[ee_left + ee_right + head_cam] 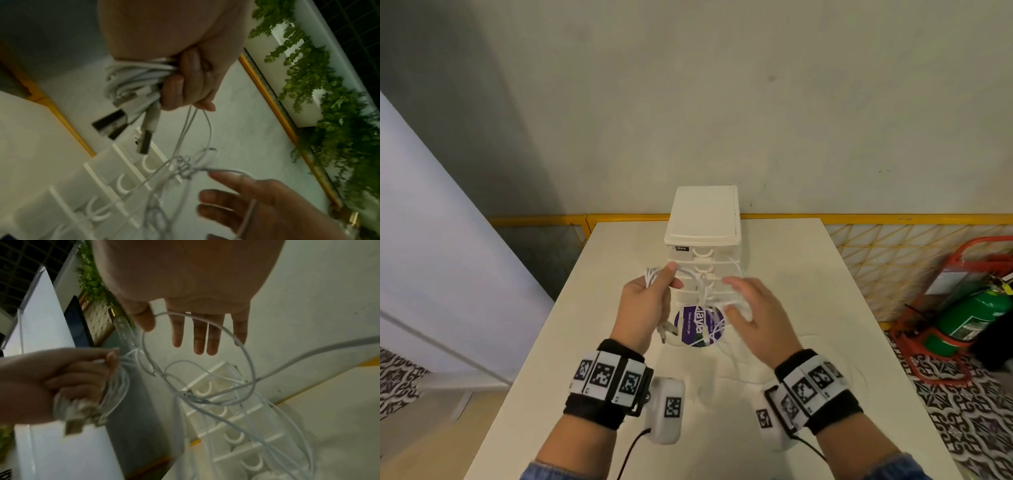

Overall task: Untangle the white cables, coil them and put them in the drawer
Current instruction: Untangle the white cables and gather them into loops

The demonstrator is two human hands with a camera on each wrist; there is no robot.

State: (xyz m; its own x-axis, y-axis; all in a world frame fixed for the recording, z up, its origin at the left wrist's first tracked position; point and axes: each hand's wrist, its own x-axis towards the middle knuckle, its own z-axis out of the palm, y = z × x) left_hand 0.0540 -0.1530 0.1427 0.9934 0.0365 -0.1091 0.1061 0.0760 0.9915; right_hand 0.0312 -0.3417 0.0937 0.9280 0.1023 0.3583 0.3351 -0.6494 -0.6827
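Note:
My left hand [650, 301] grips a coiled bundle of white cables [133, 76] in front of the drawer tower, with several USB plugs [115, 123] sticking out below the fist. Loose strands run from the fist to a small knot [185, 165] hanging between my hands. My right hand [753, 315] is held out with straight, spread fingers [197, 335], and one cable loop [242, 350] lies across them. More slack cable trails down onto the white table [825, 274]. The small white drawer tower [703, 219] stands at the table's far edge, all its drawers shut.
A round purple-and-white label [698, 325] lies on the table below my hands. A green extinguisher [969, 315] in a red stand sits on the floor to the right. A yellow-framed mesh fence [893, 240] runs behind the table.

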